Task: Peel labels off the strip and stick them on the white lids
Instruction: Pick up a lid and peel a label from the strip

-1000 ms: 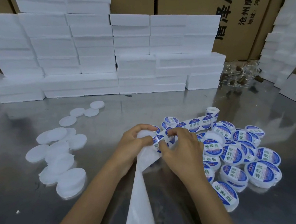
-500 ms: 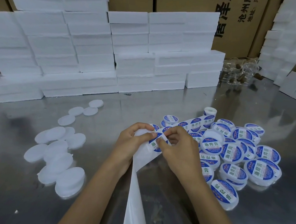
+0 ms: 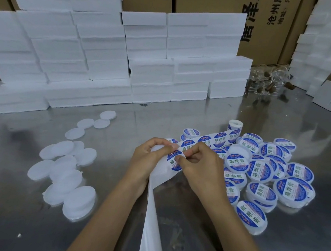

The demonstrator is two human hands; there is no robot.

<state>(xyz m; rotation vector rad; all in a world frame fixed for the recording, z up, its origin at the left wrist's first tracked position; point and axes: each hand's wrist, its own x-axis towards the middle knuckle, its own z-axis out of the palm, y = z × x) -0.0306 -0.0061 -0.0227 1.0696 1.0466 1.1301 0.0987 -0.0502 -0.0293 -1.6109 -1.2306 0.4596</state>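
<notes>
Steel table point(image 3: 182, 110) is seen carrying plain white lids point(image 3: 68, 170) at left and labelled lids point(image 3: 261, 172) at right. A white lid point(image 3: 158, 148) is gripped by the left hand point(image 3: 146, 160), fingers curled round it. A blue label point(image 3: 174, 162) is pinched at the lid by the right hand point(image 3: 199, 165). The strip point(image 3: 210, 139) runs back to its roll point(image 3: 235, 125).

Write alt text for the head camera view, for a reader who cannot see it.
Two bare hands work a round blue-and-white label on a white backing strip: the left hand holds the strip and the right hand pinches the label's edge. Plain white lids lie left on the steel table, labelled lids right, foam blocks behind.
</notes>
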